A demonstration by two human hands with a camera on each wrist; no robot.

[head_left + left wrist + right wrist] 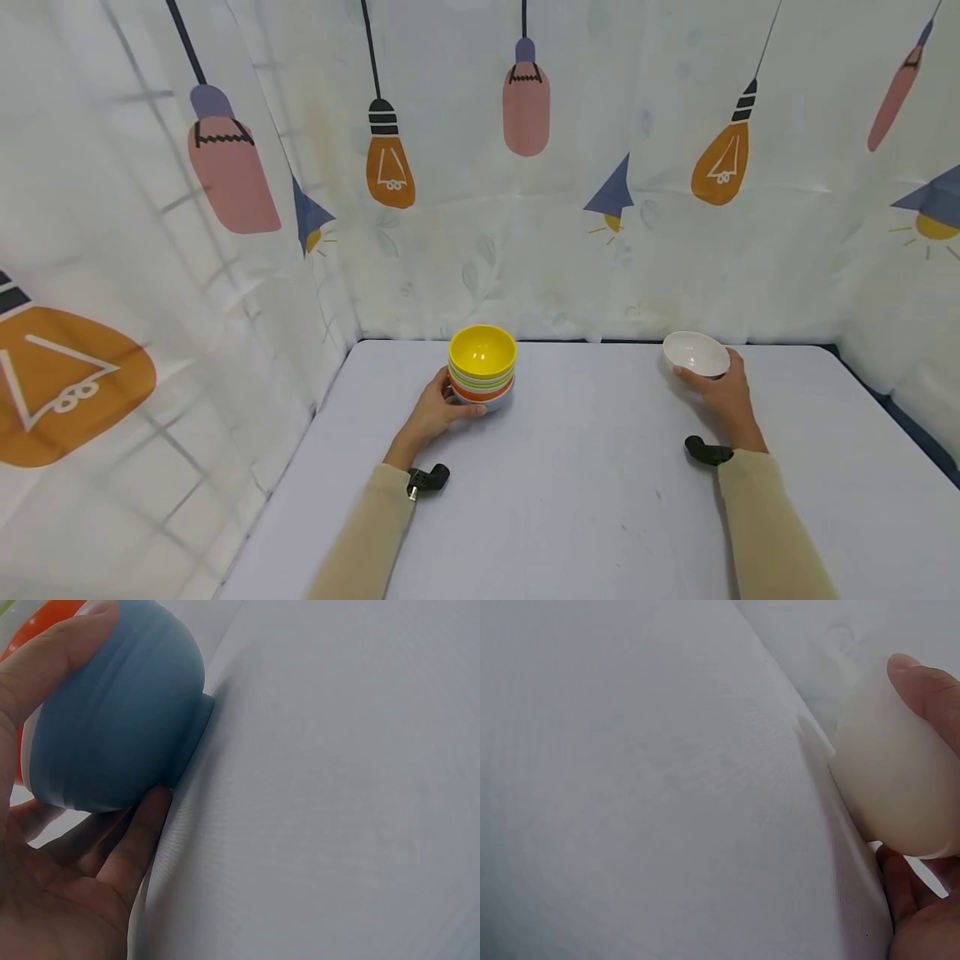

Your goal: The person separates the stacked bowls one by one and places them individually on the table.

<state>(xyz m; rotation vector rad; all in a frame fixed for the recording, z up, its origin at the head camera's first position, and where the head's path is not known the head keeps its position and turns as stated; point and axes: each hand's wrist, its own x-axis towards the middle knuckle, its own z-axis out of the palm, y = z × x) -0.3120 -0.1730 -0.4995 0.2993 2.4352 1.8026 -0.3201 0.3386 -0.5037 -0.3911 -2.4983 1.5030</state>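
Note:
Toward the back of the table stands a stack of nested bowls, with a yellow bowl (482, 352) on top and white, green and orange ones beneath it. At the bottom is a blue bowl (120, 705), its foot close to the white surface. My left hand (437, 410) grips the stack from the left, thumb across the front and fingers around the lower side. Off to the right, my right hand (727, 396) holds a white bowl (693, 353) at its right side. In the right wrist view the thumb lies on that bowl's outer wall, with fingers under and behind it.
A white-covered table (570, 483) spreads beneath both hands. Behind it and at the sides hangs a pale curtain (480, 250) printed with lamps and bulbs. Black camera mounts (708, 451) sit on both wrists.

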